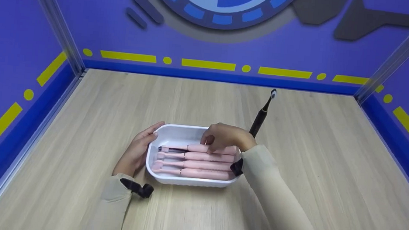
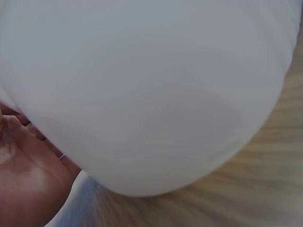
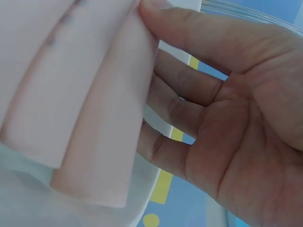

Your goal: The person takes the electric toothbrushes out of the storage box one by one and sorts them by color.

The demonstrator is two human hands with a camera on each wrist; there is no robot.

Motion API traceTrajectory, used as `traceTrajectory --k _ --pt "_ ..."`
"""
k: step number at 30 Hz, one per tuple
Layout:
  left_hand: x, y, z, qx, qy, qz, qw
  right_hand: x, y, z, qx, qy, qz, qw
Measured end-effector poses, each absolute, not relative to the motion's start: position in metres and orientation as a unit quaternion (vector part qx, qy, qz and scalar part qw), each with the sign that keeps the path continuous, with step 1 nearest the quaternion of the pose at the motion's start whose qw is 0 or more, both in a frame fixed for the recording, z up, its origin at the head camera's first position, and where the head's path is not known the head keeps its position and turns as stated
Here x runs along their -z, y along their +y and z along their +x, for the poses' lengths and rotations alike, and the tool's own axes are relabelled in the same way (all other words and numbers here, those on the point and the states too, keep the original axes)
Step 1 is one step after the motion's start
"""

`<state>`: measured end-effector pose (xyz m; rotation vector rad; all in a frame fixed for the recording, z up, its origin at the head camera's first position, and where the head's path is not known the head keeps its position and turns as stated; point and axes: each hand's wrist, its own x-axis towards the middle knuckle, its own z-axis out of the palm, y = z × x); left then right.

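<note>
Two beige sleeves are stretching forward over the wood-grain worktop, and each cuff is bearing a small black mount. Beyond them, a white container is sitting between the hands. The left hand is gripping the container's left end, its thumb resting at the rim. Inside, three pink toothbrushes are lying side by side, handles pointing right and heads pointing left. A fourth pink toothbrush is lying just past them, at the far side of the row. The right hand is reaching over the container's right part and pinching this one by the handle; in the right wrist view, the fingers below the thumb are curving behind it. Farther on, a black toothbrush is extending from behind the right wrist, which is hiding its lower end; its head is pointing toward the back wall. Yellow dashes are running along that purple-blue wall, just above the worktop's far edge.
</note>
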<state>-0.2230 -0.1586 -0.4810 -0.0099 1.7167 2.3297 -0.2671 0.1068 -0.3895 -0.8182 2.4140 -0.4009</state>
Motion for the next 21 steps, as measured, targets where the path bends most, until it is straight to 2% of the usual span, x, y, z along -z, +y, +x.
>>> traceTrajectory --k 21 --pt "0.4804 -0.1591 -0.2221 -0.802 0.585 0.005 0.119 0.3875 0.1088 -0.2661 0.164 0.887 -0.318 0.293"
